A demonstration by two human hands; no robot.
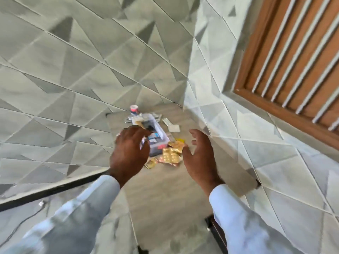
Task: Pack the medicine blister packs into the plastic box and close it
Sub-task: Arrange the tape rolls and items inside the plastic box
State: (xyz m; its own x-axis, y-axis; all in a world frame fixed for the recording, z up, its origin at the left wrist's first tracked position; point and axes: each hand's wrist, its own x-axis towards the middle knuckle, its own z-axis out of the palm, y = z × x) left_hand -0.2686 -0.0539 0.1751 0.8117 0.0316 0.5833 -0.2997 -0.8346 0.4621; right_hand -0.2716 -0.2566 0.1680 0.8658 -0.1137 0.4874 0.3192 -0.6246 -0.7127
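Observation:
A clear plastic box (159,139) stands open on the small wooden table (165,189), with several blister packs inside. Gold blister packs (169,156) lie loose against its near right side, and one more gold pack (150,164) lies closer to me. My left hand (129,150) hangs over the box's left half with its fingers bent down into it; blur hides whether they hold a pack. My right hand (199,158) hovers just right of the gold packs, palm turned inward and fingers relaxed, holding nothing.
Silver packs (131,118) and a small red-and-white jar (134,109) sit behind the box. White packs (172,127) lie to its far right. Tiled walls close in on the table's left, back and right. A dark rail (55,189) runs at the left.

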